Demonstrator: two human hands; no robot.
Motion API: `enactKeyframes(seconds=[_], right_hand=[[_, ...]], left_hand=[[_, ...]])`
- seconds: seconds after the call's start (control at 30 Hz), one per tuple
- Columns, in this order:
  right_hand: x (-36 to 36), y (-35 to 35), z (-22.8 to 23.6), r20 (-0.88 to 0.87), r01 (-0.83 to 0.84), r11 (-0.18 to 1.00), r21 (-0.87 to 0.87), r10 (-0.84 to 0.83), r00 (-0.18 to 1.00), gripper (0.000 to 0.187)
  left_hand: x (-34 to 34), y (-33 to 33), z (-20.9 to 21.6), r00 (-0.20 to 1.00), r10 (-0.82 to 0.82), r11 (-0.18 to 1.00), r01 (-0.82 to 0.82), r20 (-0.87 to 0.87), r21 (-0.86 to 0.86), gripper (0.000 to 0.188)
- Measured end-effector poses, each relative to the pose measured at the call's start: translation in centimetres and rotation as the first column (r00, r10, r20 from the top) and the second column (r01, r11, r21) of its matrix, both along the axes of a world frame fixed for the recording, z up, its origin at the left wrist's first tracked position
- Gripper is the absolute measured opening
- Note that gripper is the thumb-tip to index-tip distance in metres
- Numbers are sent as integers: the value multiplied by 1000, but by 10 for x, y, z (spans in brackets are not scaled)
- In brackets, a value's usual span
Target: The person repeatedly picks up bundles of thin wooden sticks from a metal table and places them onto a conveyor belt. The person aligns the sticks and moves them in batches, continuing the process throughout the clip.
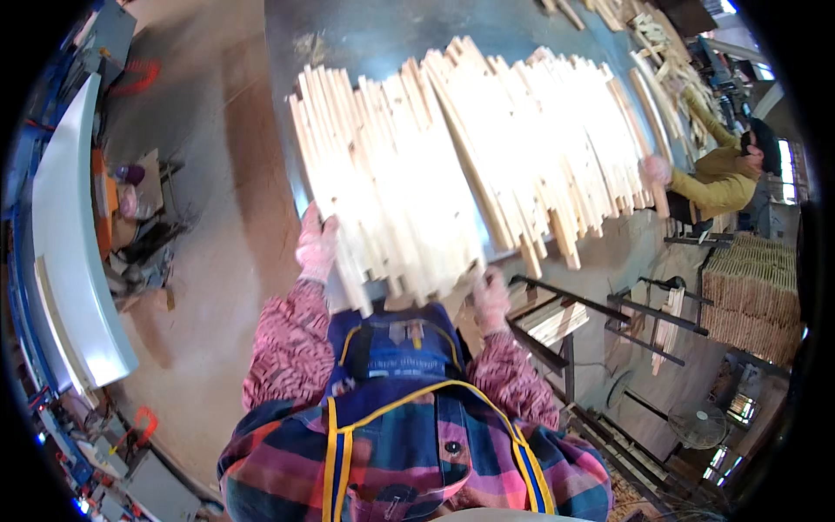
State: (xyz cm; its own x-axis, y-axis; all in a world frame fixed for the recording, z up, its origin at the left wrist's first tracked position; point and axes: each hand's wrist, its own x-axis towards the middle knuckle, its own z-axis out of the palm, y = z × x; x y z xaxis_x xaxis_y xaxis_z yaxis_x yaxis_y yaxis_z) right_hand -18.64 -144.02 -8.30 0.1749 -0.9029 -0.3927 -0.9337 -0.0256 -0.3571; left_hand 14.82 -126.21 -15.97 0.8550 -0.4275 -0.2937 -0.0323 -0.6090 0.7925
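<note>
The floor (pixel 196 348) is of brownish colour. At nine o'clock there is a long white surface (pixel 74 252). At twelve o'clock lies the grey-blue bench (pixel 374 33). At four o'clock there stands a round fan (pixel 700 424), and near three o'clock a window (pixel 787 171) shines white.

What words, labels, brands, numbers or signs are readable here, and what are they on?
Blue apron: pale lettering across it, too small and blurred to read.
Wooden strips: no lettering that I can make out.
Elsewhere: nothing readable.
</note>
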Motion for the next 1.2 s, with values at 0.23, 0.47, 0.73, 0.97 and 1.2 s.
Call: enactKeyframes(seconds=[0.23,0.47,0.73,0.97,1.2], right_hand=[[71,-72,-22,113,-379,918,-115,391,914,39],[194,-94,-21,199,-235,929,-285,297,934,67],[136,-81,1,362,-345,837,424,193,912,96],[93,-80,-34,542,-434,770,467,138,829,115],[76,-211,74,467,-562,816,135,448,762,101]], left_hand=[[50,13,1,983,-36,996,49,178,-69,54],[30,-1,-23,967,237,855,-255,-98,-452,75],[3,24,22,722,79,909,-334,-687,-247,80],[-32,38,56,737,164,920,-354,-656,-169,61],[-69,-74,126,692,13,771,-466,-722,-433,59]])
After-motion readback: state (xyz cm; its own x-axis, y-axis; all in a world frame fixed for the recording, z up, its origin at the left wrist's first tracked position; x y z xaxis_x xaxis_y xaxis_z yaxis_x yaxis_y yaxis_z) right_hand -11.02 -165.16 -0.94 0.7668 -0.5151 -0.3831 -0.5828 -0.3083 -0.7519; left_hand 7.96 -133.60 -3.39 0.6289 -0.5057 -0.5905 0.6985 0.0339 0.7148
